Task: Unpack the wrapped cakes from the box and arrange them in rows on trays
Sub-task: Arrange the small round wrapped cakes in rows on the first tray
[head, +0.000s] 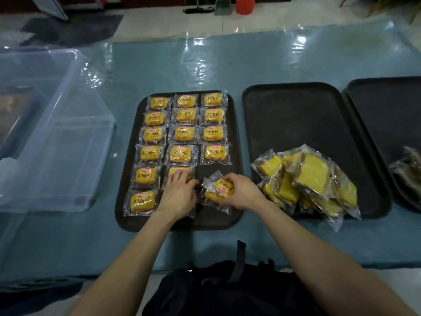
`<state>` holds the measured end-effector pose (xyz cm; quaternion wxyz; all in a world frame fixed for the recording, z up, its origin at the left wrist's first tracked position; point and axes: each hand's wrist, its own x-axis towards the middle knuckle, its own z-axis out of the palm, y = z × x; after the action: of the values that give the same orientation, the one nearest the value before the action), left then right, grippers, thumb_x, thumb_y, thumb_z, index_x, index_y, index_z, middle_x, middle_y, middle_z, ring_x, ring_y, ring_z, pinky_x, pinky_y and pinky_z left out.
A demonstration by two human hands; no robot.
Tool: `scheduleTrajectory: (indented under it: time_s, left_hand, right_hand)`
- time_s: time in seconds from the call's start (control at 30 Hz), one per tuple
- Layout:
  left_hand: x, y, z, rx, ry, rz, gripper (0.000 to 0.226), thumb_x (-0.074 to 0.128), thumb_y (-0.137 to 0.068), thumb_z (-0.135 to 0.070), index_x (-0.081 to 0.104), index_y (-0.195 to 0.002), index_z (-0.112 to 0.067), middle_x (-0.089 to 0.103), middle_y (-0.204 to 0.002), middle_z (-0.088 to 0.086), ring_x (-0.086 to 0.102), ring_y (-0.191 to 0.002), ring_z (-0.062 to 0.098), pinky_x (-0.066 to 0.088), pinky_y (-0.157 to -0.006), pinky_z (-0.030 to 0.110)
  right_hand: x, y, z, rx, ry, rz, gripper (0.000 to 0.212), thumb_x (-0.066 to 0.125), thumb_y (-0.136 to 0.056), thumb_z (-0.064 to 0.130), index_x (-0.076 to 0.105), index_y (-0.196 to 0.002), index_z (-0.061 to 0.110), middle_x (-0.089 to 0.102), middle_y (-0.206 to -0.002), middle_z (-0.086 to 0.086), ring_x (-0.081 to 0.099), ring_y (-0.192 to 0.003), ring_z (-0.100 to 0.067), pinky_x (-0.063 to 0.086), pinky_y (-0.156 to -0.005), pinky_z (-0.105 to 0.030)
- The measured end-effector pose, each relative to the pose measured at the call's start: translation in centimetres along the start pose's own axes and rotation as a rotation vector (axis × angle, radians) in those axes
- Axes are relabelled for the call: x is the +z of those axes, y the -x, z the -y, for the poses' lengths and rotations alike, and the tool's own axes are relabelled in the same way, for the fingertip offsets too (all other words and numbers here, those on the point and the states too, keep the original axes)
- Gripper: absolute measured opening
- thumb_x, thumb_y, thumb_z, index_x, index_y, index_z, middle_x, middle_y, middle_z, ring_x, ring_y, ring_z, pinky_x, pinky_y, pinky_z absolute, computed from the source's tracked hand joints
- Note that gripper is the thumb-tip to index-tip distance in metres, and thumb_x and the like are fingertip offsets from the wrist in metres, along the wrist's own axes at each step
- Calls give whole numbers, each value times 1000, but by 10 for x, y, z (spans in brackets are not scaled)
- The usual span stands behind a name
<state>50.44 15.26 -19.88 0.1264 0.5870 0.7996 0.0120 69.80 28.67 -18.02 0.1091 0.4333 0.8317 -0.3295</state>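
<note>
Dim, bluish light glares white off the plastic sheet (200, 71), and the wide lens bends and blurs the edges.

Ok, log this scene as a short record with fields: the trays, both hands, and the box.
left tray: wrapped cakes in three columns, far four rows full
left hand: fingers rest on the middle column's fifth cake
right hand: holds a cake packet over the tray's near right gap
middle tray: loose pile of wrapped yellow cake slices at its near end
right tray: partly in view, dark wrapped items near its edge
storage box: clear plastic, left of the trays
</note>
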Motion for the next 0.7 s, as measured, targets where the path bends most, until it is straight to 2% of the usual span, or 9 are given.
scheduleTrajectory:
  time_s: [0.1, 0.2, 0.27, 0.37, 0.4, 0.47, 0.53, 0.57, 0.7]
  left_hand:
    - [2, -5, -5, 32, 25, -17, 33, 58, -104, -42, 76, -128, -28, 53, -142, 0, 37, -140, 26, 24, -125, 49]
    - [0, -16, -10, 75, 77, 6, 33, 58, -102, -50, 77, -121, -30, 52, -127, -5, 38, -131, 23, 25, -121, 46]
    - [-1, -22, -12, 124, 86, 49, 30, 58, -101, -44, 79, -117, -31, 53, -120, -7, 39, -127, 21, 25, -120, 45]
    - [0, -24, -14, 180, 109, 116, 22, 61, -98, -30, 80, -108, -32, 58, -115, -8, 43, -124, 19, 24, -125, 48]
    - [-1, -26, -15, 183, 121, 98, 21, 62, -97, -27, 78, -109, -32, 60, -116, -9, 44, -124, 18, 25, -126, 48]
    - [-3, -28, -17, 175, 153, 51, 27, 64, -96, -28, 72, -122, -32, 62, -124, -9, 46, -129, 17, 26, -128, 47]
    - [-3, -31, -20, 207, 156, 94, 46, 64, -96, -38, 64, -141, -29, 63, -136, -7, 47, -135, 19, 26, -128, 47]
    - [-4, -31, -22, 242, 132, 138, 50, 64, -97, -43, 63, -144, -28, 64, -137, -6, 48, -135, 20, 27, -126, 47]
    - [-2, -30, -26, 310, 97, 232, 49, 73, -92, -48, 68, -138, -32, 65, -133, -9, 48, -131, 19, 31, -119, 45]
  right_hand:
    - [-2, 4, -2, 22, -48, -57, 95, 96, -70, 49, 49, -149, 25, 59, -135, -3, 57, -125, -24, 53, -107, -45]
    - [-4, 9, -6, 97, -73, -194, 97, 86, -77, 64, 45, -152, 19, 59, -139, -6, 57, -129, -27, 53, -107, -44]
    - [-6, 11, -8, 147, -14, -254, 97, 75, -83, 75, 44, -153, 16, 57, -143, -11, 58, -129, -30, 54, -104, -44]
    - [-5, 14, -7, 199, 48, -232, 97, 56, -91, 83, 43, -155, 12, 50, -151, -18, 59, -131, -35, 54, -101, -47]
    - [-4, 15, -7, 203, 30, -240, 92, 52, -95, 80, 42, -156, 12, 48, -152, -19, 59, -131, -37, 54, -101, -48]
    - [-1, 16, -7, 185, -2, -260, 79, 49, -103, 69, 40, -158, 13, 43, -155, -20, 60, -129, -38, 54, -101, -49]
    - [3, 15, -9, 167, -11, -255, 70, 53, -107, 54, 34, -162, 15, 36, -162, -20, 62, -128, -38, 55, -102, -49]
    - [4, 15, -9, 159, -11, -250, 69, 56, -108, 45, 31, -165, 17, 32, -166, -18, 63, -129, -37, 56, -103, -48]
    - [2, 13, -10, 111, 14, -247, 77, 63, -100, 24, 27, -168, 21, 20, -177, -2, 57, -139, -31, 53, -109, -45]
